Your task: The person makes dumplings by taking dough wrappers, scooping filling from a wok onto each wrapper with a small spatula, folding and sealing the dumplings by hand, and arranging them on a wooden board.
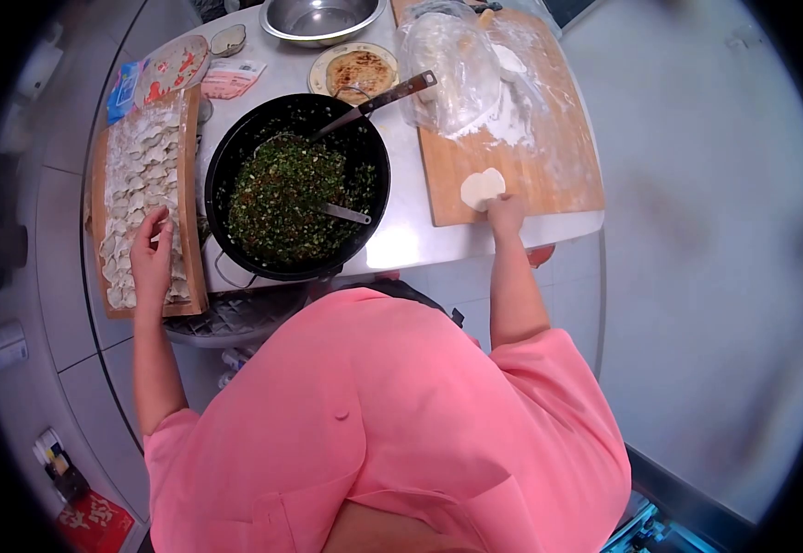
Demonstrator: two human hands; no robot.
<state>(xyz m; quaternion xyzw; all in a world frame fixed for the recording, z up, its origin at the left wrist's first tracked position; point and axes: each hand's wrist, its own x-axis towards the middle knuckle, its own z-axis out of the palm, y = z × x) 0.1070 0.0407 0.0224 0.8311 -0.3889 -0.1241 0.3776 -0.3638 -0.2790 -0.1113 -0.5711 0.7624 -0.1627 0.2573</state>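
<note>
My left hand (152, 258) is over a wooden board (197, 230) covered with rows of small white dumplings (139, 198). Its fingers are loosely bent and a little apart, close above the dumplings, with no dumpling visible in them. On the right, my right hand (506, 214) pinches the lower edge of round dough wrappers (483, 187) that overlap on a floured wooden board (457, 207). Between my hands stands a black pot (217, 194) of chopped green filling (282, 198). A slotted turner (388, 95) and a metal-handled utensil (346, 214) rest in it.
Behind the pot are a plate with a browned flatbread (362, 72) and a steel bowl (321, 18). A clear plastic bag (452, 74) with pale contents lies on the right board beside loose flour (512, 124). Packets (233, 78) lie at the back left.
</note>
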